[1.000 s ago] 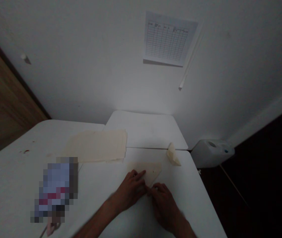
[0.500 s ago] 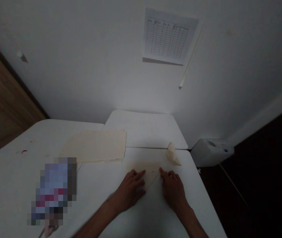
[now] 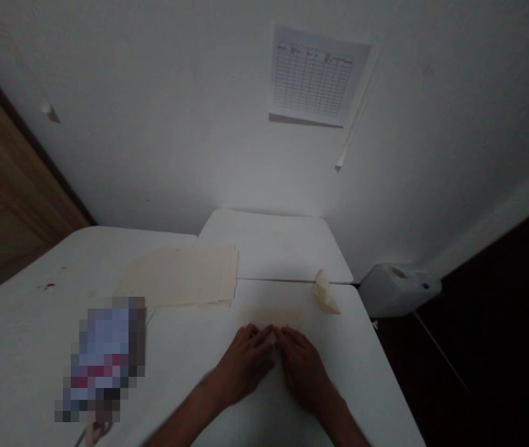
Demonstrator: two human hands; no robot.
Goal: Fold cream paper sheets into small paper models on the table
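A thin beige sheet (image 3: 271, 315) lies on the white table, and only its far strip shows past my fingers. Whether it is cloth or paper I cannot tell. My left hand (image 3: 248, 366) rests at the sheet's near side, its fingers bent and pressing on it. My right hand (image 3: 300, 366) is beside it, fingers held together on the sheet's near edge. The fingertips of both hands meet at the middle, hiding the fold. Just beyond my right hand stands a folded beige piece (image 3: 325, 295), creased and partly raised.
A stack of flat beige sheets (image 3: 180, 276) lies to the left on the white table (image 3: 339, 385). A pixelated item (image 3: 103, 354) is nearer on that side. A printed form (image 3: 318, 77) hangs on the wall. A white plastic container (image 3: 397, 292) stands beyond the table's right edge.
My right hand has moved left, from the sheet's right corner to my left fingertips. The near part of the sheet is now covered by my hands. My left hand has barely moved.
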